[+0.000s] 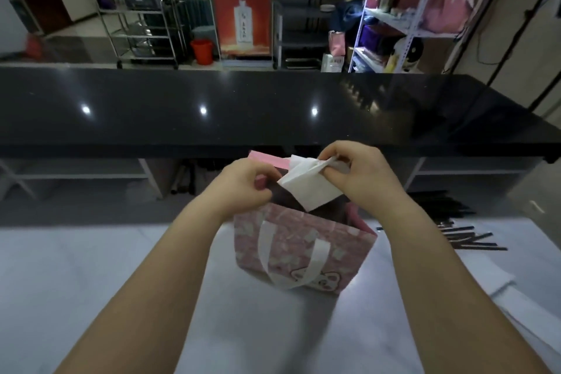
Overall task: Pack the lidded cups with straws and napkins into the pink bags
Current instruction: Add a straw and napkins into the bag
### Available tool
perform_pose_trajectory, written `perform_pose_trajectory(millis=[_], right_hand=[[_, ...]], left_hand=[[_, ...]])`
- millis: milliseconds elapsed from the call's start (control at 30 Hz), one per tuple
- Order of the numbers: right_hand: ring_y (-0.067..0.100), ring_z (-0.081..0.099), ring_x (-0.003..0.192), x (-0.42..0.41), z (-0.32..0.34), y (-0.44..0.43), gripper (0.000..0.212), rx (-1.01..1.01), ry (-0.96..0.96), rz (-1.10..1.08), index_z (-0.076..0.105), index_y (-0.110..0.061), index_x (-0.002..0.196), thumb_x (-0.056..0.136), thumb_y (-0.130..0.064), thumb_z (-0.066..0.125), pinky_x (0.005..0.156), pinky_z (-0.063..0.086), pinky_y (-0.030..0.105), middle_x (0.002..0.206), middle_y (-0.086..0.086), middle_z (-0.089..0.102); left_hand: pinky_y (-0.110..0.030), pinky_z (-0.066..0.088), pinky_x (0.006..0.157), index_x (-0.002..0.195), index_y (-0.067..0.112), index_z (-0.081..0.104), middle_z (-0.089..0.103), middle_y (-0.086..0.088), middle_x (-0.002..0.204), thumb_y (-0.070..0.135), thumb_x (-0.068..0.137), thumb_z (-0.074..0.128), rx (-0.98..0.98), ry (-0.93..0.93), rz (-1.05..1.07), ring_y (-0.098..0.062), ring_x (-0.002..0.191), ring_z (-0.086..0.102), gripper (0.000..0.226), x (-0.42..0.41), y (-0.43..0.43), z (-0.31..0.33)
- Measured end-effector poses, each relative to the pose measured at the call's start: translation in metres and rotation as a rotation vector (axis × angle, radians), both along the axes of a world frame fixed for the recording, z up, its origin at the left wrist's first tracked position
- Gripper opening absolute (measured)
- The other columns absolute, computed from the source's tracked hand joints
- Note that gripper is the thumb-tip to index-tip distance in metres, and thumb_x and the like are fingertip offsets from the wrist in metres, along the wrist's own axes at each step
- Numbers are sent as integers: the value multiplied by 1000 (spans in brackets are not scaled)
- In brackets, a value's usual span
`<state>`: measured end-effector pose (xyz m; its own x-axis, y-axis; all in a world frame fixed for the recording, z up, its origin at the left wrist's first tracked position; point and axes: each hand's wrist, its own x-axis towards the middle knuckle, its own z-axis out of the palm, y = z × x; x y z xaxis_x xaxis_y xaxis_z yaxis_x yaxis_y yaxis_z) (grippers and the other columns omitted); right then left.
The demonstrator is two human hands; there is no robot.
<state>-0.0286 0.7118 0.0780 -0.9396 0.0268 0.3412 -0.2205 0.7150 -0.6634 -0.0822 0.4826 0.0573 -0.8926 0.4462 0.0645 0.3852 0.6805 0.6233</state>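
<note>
Pinches soft, light napkin (306,188) by its edge in right grip (361,173), pink bag (303,249) rim in left grip (246,182); probably tears easily.

We see a pink bag (292,238) of matt printed paper with a flat white handle (317,256), a napkin (306,188) of soft creased tissue paper, a glossy black counter (273,100) mirroring lights, and a smooth pale worktop (91,270)

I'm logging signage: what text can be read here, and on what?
"茶油大师", as best it reads: gold characters atop the red banner.
Small line beneath, and the pictured bottle's label: too blurred.
Pink bag: cartoon print, no words legible.
</note>
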Motion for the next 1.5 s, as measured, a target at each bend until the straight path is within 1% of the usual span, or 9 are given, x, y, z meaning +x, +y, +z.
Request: perform_pose_trajectory(millis=[100,233,467,700,933,1000,1100,1300,1500], right_hand=[[9,58,90,-7,-19,-8,15,138,-135,-71,67,-34,88,84,-20,65,77,51,34,91,-15,63],[23,60,92,-19,-32,-13,15,499,-72,-165,69,-23,98,87,-17,59,88,40,34,94,-2,68],[20,47,116,-27,-37,-21,33,843,-69,-71,59,-25,121,88,-30,63,97,30,35,119,-7,61],[4,62,97,26,-39,17,24,-138,154,-170,72,-30,100,81,-16,77,86,50,20,98,-19,67],[11,68,87,79,-103,27,37,-748,71,-120,69,-18,100,70,-38,78,78,53,30,90,-7,74],[9,69,89,80,-111,20,55,-838,38,-40,65,-9,107,69,-45,80,74,55,24,94,-7,74],[10,70,89,74,-120,11,21,-836,15,-69,70,-18,104,83,-14,71,72,56,22,93,-5,75],[11,68,87,57,-133,7,21,-905,8,-184,72,-22,91,93,-5,59,81,56,25,87,-8,74],[7,64,77,48,-142,10,17,-953,1,-135,61,-24,85,94,-9,60,71,55,24,78,-11,67]], left_hand=[[-42,51,92,117,43,63,62,19,115,22,68,63,-96,69,-114,-9,110,54,54,-11,1,-3],[-52,25,115,145,46,35,26,10,158,26,71,73,-177,24,-182,-16,148,9,85,-14,-2,-11],[-49,22,118,143,45,38,20,10,160,23,76,77,24,10,-250,-12,148,9,81,-9,-10,-18],[-34,53,95,123,47,60,55,23,131,51,63,83,550,-29,-38,-4,121,55,64,4,-41,-42],[-34,59,81,110,34,70,73,7,108,21,71,84,799,-208,190,-13,99,70,43,31,-42,-95],[-29,59,79,103,32,73,75,3,101,9,78,78,874,-193,244,-14,95,71,34,34,-36,-100],[-23,57,74,101,25,73,76,2,94,4,83,73,940,-203,281,-13,89,72,28,39,-29,-102],[-23,57,70,100,21,73,77,-2,93,-3,85,68,1008,-289,291,-14,87,73,28,59,-26,-109],[-26,58,63,95,31,74,76,-3,88,28,79,71,1035,-237,378,-17,80,73,16,77,-34,-111]])
